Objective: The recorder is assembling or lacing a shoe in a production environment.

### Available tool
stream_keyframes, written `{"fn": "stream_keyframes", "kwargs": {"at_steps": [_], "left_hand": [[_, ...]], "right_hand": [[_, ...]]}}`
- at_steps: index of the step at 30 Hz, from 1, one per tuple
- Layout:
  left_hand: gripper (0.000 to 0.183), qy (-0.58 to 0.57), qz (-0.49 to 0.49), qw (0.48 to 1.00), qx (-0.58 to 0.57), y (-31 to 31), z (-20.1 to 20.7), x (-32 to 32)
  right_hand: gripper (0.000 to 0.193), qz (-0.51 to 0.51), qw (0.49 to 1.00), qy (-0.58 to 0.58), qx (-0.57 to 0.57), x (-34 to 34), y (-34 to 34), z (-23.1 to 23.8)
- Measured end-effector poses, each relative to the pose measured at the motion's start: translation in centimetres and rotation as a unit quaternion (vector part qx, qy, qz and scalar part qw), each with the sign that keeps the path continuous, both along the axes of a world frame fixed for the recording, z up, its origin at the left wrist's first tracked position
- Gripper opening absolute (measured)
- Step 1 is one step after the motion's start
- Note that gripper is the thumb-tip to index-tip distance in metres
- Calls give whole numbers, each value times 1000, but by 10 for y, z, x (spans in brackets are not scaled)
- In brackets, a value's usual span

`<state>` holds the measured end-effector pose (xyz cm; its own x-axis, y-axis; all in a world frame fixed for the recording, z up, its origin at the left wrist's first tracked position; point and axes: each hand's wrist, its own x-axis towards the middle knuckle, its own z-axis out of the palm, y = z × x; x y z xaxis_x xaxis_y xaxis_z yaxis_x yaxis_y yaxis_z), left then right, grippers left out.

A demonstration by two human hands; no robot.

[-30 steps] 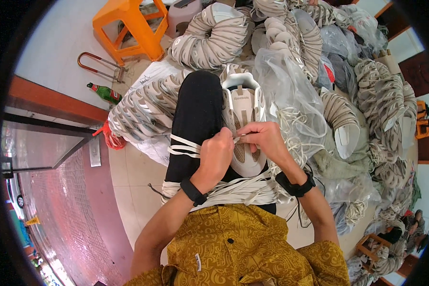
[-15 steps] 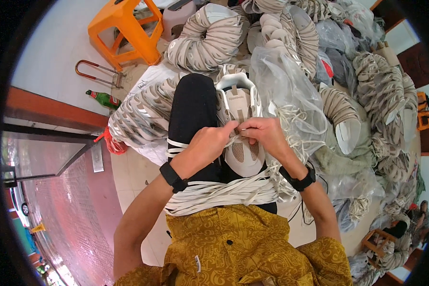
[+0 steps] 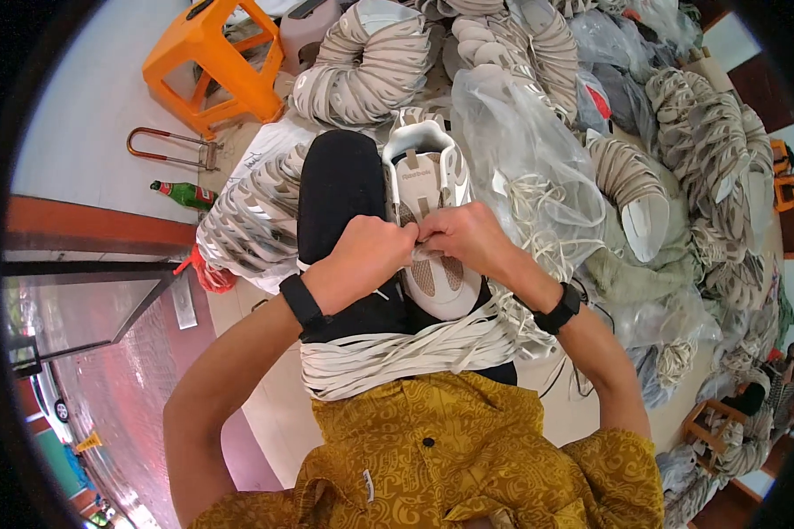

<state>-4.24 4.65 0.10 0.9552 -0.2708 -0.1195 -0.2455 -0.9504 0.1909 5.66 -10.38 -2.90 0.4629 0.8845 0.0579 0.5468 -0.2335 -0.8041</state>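
A beige and white sneaker upper [image 3: 437,300] rests along my right thigh, toe toward me, with its tongue [image 3: 419,172] showing above my hands. My left hand [image 3: 370,247] is closed at the upper's left side, and my right hand [image 3: 466,238] pinches close beside it; their fingertips nearly meet over the lacing area. Between them a short stretch of pale shoelace [image 3: 426,253] shows, largely covered by fingers. A thick bundle of off-white shoelaces [image 3: 406,357] lies across my lap.
Strung coils of shoe uppers [image 3: 362,70] lie ahead, with another row [image 3: 256,216] at left. A clear plastic bag [image 3: 520,150] and tangled laces [image 3: 538,198] sit right of the shoe. An orange stool [image 3: 212,66] and green bottle [image 3: 183,194] stand or lie far left.
Both hands have drawn in closer over the shoe upper, and my left elbow has swung outward. The white laces that looped over my left thigh are now mostly out of sight there.
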Motion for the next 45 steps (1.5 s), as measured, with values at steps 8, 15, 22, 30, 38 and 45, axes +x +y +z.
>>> {"fn": "stream_keyframes", "kwargs": {"at_steps": [8, 15, 22, 30, 38, 45], "left_hand": [[26, -50, -26, 998, 24, 8, -6, -9], [6, -118, -47, 992, 22, 8, -15, -13], [22, -120, -18, 993, 13, 6, -13, -15], [21, -138, -14, 990, 3, 6, -18, -13], [21, -140, -46, 989, 28, 4, -23, -11], [22, -153, -31, 988, 19, 2, -21, -11]], "right_hand": [[11, -5, 997, -27, -75, -2, 19, 10], [12, 59, 976, -195, -80, -4, 34, 3], [13, 244, 942, -130, -190, 24, 53, 5], [13, 239, 945, -172, -141, 20, 46, 13], [13, 246, 947, -120, -170, 28, 45, 11], [11, 224, 955, -145, -128, 24, 42, 12]]}}
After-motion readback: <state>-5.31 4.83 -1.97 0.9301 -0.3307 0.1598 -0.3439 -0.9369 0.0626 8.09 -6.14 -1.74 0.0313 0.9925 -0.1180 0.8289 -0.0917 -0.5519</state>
